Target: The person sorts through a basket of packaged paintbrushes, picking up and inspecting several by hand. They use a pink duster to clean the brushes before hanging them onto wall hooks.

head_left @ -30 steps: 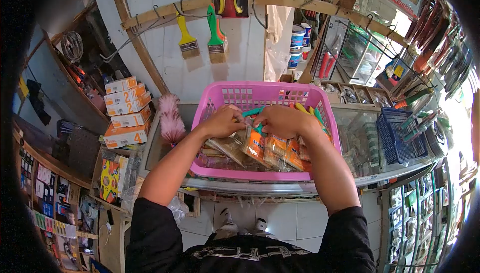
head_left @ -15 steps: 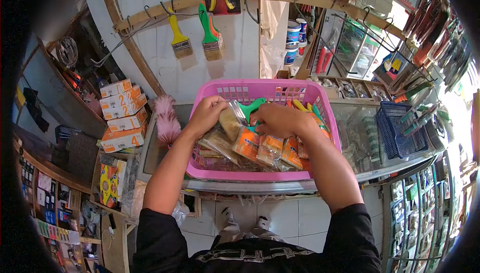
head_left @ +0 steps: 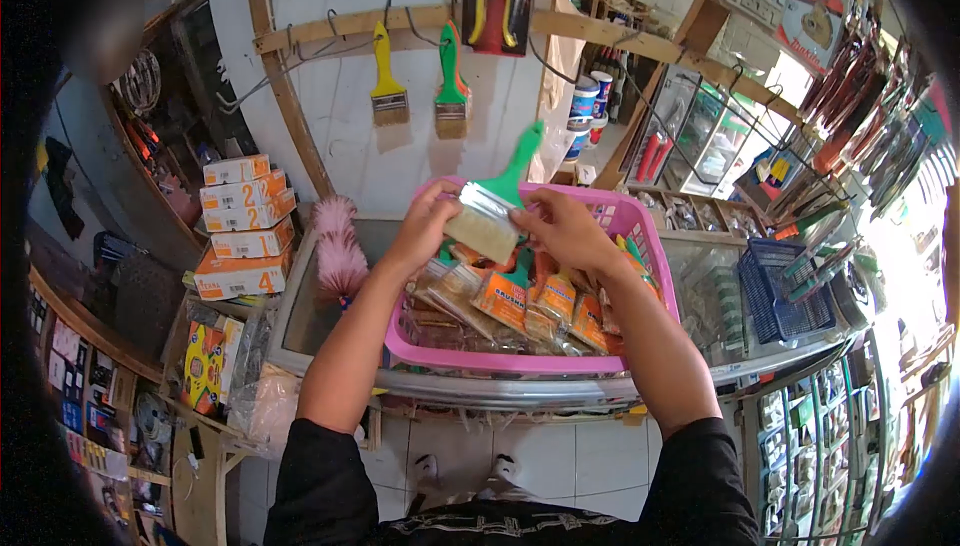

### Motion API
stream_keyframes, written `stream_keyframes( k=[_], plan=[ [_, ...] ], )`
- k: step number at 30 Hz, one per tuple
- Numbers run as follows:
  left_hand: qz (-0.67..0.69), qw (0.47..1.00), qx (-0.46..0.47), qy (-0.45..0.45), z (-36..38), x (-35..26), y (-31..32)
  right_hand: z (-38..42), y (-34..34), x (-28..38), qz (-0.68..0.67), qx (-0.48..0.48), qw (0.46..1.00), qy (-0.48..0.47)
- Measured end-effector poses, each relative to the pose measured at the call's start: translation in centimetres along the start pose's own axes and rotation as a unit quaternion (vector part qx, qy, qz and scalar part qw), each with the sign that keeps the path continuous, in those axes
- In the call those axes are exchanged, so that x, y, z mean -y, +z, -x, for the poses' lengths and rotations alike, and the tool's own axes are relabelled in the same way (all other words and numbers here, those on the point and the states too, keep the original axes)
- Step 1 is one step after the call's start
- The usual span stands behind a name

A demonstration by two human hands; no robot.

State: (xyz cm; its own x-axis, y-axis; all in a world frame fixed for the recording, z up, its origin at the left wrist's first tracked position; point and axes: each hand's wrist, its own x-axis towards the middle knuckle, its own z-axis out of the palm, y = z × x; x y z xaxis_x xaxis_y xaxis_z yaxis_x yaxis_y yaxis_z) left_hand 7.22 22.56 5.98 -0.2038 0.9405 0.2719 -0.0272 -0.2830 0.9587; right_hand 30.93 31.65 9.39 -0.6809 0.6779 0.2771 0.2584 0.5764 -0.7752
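One green-handled paintbrush (head_left: 492, 214) is held above the pink basket (head_left: 640, 236), its bristle end clamped between the left hand (head_left: 428, 226) at 9 o'clock and the right hand (head_left: 565, 231) at 3 o'clock, handle pointing to 1 o'clock. Two brushes, one yellow (head_left: 386, 76) and one green (head_left: 451, 86), are seen hanging on the wall at 12 o'clock. Against half a second earlier, the brush is found lifted clear of the packaged brushes (head_left: 520, 301) in the basket.

I have a single view, from a camera worn on the head, looking forward and steeply down over a pink slotted plastic basket (head_left: 640, 236) on a glass-topped shop counter (head_left: 300, 316). The wide fisheye lens bends the edges and leaves dark corners. It sits close: both forearms fill the middle, my own feet show on the white tiled floor (head_left: 560, 451), and the white wall (head_left: 330, 136) faces me.
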Motion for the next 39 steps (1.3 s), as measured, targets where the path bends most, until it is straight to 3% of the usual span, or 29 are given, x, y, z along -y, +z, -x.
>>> stream_keyframes(
  k=[1,5,8,12,16,19,22,25,28,29,33,35,39],
  plan=[
    [-0.035,0.999,0.030,-0.009,-0.1,0.2,-0.2,-0.1,0.3,-0.2,-0.050,-0.031,0.998,0.022],
    [-0.015,0.994,0.084,-0.061,0.5,-0.9,0.3,0.0,-0.9,1.2,-0.066,0.034,0.991,0.113],
    [0.004,0.996,0.089,-0.011,0.1,0.0,0.0,-0.2,-0.8,2.8,-0.064,0.040,0.986,0.148],
    [0.113,0.980,0.157,-0.037,0.3,-0.1,0.1,1.3,0.8,4.4,-0.028,-0.038,0.995,0.093],
    [0.086,0.985,0.148,-0.017,1.1,0.5,0.6,4.4,3.5,11.0,-0.080,-0.081,0.983,0.145],
    [0.126,0.953,0.273,-0.025,0.7,-0.5,-0.6,6.1,5.5,12.4,-0.091,-0.127,0.975,0.157],
    [0.172,0.934,0.307,0.053,2.0,-1.4,-1.2,7.8,7.2,15.8,-0.162,-0.126,0.958,0.202],
    [0.165,0.933,0.319,0.038,6.3,-3.5,-3.8,9.7,9.6,17.7,-0.245,-0.111,0.937,0.222],
    [0.194,0.931,0.308,0.001,11.6,-4.9,-7.0,10.3,13.0,18.9,-0.207,-0.084,0.962,0.156],
    [0.186,0.936,0.296,0.032,13.1,-4.5,-7.9,10.3,14.0,19.1,-0.165,-0.070,0.975,0.131],
    [0.177,0.950,0.255,-0.036,19.2,-4.6,-13.0,10.1,19.2,20.7,-0.236,-0.022,0.958,0.160],
    [0.202,0.953,0.214,-0.066,21.7,-3.9,-15.2,9.6,21.9,20.1,-0.213,0.006,0.969,0.123],
    [0.026,0.995,0.081,-0.047,26.1,-4.0,-20.6,7.3,26.9,17.8,-0.155,0.029,0.982,0.102]
  ],
)
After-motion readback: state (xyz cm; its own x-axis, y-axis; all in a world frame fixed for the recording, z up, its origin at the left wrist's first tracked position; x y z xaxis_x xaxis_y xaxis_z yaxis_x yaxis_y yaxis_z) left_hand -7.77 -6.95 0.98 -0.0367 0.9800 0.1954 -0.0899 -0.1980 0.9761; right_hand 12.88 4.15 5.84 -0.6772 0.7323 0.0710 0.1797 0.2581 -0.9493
